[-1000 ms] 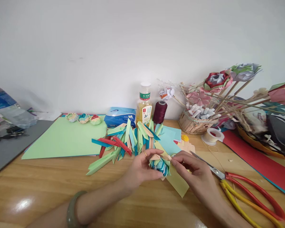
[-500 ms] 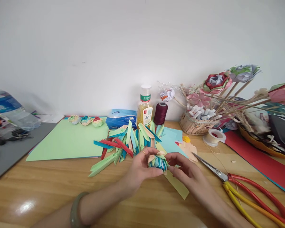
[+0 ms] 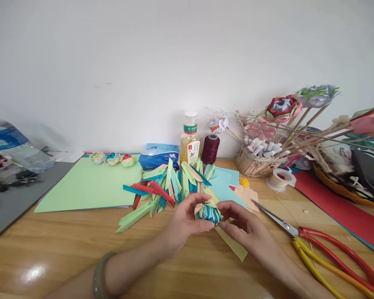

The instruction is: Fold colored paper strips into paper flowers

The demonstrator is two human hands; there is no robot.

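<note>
The left hand (image 3: 187, 220) has its grip partly open, thumb and fingers curved around the folded-paper ball (image 3: 208, 213). The right hand (image 3: 244, 224) has its fingers bent, fingertips touching the ball's right side. The ball is held above the tabletop (image 3: 137, 261), left of the scissors (image 3: 288, 227).

A glossy brown wood-grain worktop (image 3: 90, 249) holds a pale green rectangular paper sheet stack (image 3: 90, 182), loose folded green, blue and red paper strips (image 3: 165, 187), a blue soft tissue pack (image 3: 160, 156), a clear bottle of yellow drink (image 3: 190, 143), a dark maroon thread cone (image 3: 210, 148), a woven tan basket (image 3: 258, 164), a white ribbon spool (image 3: 281, 178) and red-and-yellow-handled metal scissors (image 3: 287, 227).
</note>
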